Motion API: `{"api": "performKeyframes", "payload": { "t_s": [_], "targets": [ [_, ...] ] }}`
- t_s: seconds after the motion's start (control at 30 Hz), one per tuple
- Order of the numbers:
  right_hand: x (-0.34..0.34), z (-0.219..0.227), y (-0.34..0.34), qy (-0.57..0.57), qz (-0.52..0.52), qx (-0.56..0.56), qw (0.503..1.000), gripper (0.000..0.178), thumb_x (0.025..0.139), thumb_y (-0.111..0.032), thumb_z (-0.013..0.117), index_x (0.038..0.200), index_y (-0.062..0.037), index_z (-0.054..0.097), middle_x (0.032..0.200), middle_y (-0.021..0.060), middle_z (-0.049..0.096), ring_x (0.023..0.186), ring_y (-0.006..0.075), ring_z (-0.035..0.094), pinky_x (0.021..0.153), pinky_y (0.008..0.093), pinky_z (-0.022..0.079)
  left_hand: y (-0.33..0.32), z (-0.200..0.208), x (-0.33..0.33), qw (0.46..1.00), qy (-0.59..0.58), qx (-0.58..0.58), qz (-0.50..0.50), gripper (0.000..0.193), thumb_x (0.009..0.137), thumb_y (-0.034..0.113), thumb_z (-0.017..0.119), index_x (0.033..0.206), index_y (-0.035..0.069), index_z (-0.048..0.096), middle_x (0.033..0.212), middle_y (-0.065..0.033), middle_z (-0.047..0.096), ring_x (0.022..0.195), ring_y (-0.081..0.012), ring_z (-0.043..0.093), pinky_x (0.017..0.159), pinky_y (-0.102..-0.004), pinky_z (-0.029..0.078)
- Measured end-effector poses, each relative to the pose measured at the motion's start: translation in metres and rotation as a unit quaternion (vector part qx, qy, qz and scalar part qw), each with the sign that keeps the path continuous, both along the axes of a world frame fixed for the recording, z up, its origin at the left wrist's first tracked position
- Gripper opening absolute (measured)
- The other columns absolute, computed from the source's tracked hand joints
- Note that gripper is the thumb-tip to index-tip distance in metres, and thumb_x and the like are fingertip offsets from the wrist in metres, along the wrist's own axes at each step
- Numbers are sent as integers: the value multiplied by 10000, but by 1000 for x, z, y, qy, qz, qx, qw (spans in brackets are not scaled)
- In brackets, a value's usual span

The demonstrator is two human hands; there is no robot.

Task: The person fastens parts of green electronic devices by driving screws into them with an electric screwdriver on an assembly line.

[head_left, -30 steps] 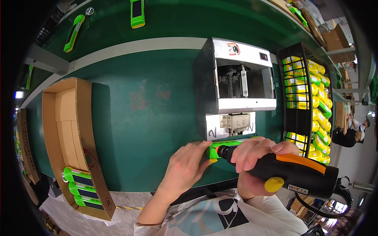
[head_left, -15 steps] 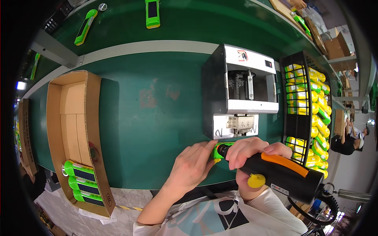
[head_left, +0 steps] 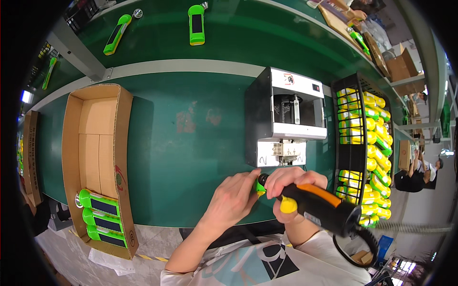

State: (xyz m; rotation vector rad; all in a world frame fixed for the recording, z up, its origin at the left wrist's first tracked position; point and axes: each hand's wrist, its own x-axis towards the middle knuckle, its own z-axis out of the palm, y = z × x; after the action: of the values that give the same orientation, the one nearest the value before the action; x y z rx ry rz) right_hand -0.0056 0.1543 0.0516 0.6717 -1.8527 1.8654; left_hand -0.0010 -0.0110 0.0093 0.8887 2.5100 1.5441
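Right hand gripping black-and-orange electric screwdriver, long axis pointing left toward small green plastic part, pinched by left hand at green bench's near edge.

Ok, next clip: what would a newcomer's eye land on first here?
Most likely the orange-and-black power screwdriver gripped in the right hand at the near edge of the green table, its tip at a small green part pinched by the left hand. Next, the black crate of yellow-green torches at right, and the cardboard box with three green torches at left.
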Motion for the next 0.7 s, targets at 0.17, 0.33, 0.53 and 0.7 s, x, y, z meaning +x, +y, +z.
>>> {"api": "performKeyframes", "payload": {
  "t_s": [0.17,0.33,0.53,0.7],
  "targets": [
    [23,17,-5,-3,-105,-120,987,529,1019,-544,639,1265,-106,473,760,66,626,540,179,609,535,339,550,3,6,2,999,-11,-34,-8,620,801,17,801,1370,10,557,1086,-173,672,1043,-360,676,911,-448,547],
    [18,70,19,139,-171,-174,960,664,1015,-596,620,1409,-112,395,692,61,582,444,179,560,447,332,537,2,10,0,999,22,-34,-18,589,785,25,818,1329,10,594,1210,-156,683,1110,-358,672,949,-437,558],
    [0,55,49,121,-167,-184,961,637,1020,-560,633,1382,-90,403,735,97,615,492,203,572,467,366,535,7,8,2,997,51,-51,-13,469,753,4,823,1204,4,694,1304,-131,679,1135,-331,672,938,-429,583],
    [-11,43,58,130,-110,-114,979,686,1013,-567,630,1429,-80,385,756,68,583,478,168,569,466,327,519,9,7,0,997,43,-55,-14,484,724,-3,833,1191,-1,705,1301,-132,688,1119,-336,673,928,-427,588]
  ]
}}
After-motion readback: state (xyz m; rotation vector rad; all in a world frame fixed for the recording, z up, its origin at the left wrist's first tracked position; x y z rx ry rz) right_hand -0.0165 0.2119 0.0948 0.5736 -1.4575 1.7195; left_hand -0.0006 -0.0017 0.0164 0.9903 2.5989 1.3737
